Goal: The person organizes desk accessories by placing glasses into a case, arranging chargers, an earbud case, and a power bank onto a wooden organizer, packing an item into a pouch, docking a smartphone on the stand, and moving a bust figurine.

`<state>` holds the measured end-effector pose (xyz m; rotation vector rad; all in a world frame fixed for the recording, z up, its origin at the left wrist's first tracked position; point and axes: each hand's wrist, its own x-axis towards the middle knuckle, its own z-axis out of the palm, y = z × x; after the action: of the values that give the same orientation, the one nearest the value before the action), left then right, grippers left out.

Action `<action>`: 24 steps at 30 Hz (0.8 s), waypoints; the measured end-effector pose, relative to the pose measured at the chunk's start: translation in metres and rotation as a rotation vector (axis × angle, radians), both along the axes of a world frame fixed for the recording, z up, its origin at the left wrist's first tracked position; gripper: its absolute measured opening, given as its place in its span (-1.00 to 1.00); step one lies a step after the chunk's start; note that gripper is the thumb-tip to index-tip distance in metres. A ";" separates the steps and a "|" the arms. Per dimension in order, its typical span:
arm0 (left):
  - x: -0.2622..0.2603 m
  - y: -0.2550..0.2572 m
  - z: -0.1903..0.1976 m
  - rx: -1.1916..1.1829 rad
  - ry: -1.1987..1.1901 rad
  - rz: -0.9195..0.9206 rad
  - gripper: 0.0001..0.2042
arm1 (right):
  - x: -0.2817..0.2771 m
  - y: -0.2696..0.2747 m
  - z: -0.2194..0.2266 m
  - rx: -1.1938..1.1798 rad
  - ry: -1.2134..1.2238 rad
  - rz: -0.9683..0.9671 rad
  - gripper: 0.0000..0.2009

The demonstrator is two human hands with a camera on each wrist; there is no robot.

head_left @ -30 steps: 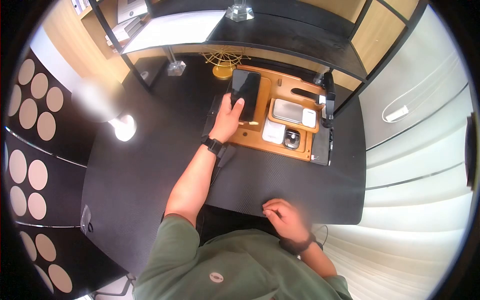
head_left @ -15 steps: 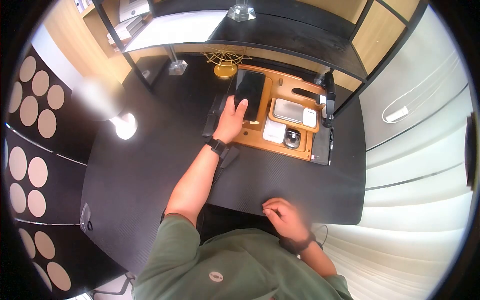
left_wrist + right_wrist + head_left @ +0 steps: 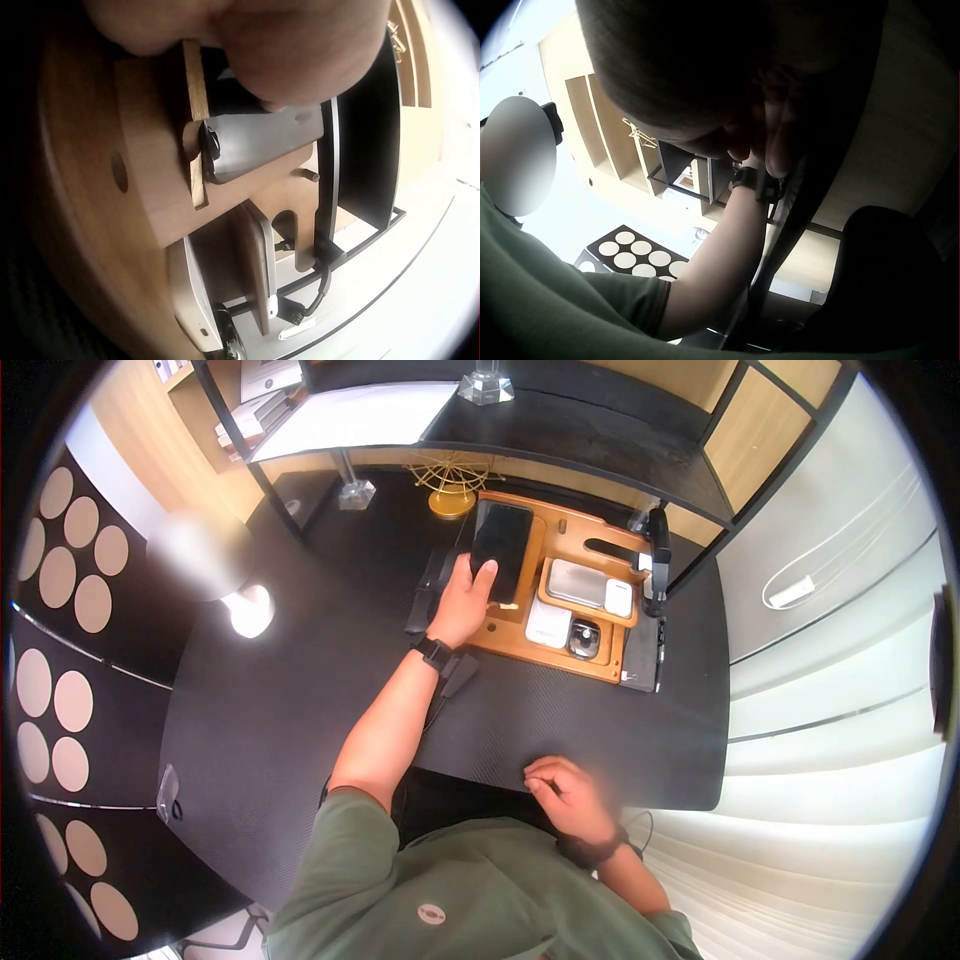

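My left hand (image 3: 463,600) grips a black smartphone (image 3: 506,532) at its lower left edge, thumb over the front. The phone leans on the left part of a wooden desk organizer (image 3: 480,636). In the left wrist view, the phone's silvery side (image 3: 262,142) stands at a notched wooden ledge (image 3: 196,112), and the hand (image 3: 300,45) covers its upper part. My right hand (image 3: 572,795) is at the desk's front edge, fingers loosely curled, holding nothing; in the right wrist view it is dark.
On the organizer sit a silver slab (image 3: 575,582) with a small white case, a white box (image 3: 547,622) and a watch-like black item (image 3: 584,638). Behind stand a gold wheel ornament (image 3: 452,502) and a black shelf (image 3: 580,435). A blurred white lamp (image 3: 250,613) is on the left.
The left hand and the phone have shifted slightly right against the organizer, mostly in the first half second. Since then they have held still. The right hand stays where it was.
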<state>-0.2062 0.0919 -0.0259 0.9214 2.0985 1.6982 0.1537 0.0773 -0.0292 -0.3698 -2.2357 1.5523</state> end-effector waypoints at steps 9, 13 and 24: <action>-0.001 0.000 -0.001 0.012 0.001 -0.013 -0.47 | 0.000 -0.001 -0.002 -0.007 0.015 -0.004 -0.91; -0.001 0.000 -0.001 0.012 -0.001 -0.016 -0.46 | 0.000 -0.001 -0.001 0.009 0.014 -0.009 -0.91; -0.017 0.000 -0.008 0.019 -0.057 -0.080 -0.48 | 0.000 0.000 0.004 0.026 0.009 0.000 -0.90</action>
<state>-0.2235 0.0924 -0.0334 0.9385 1.9858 1.6862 0.1539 0.0773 -0.0251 -0.3552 -2.2467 1.5202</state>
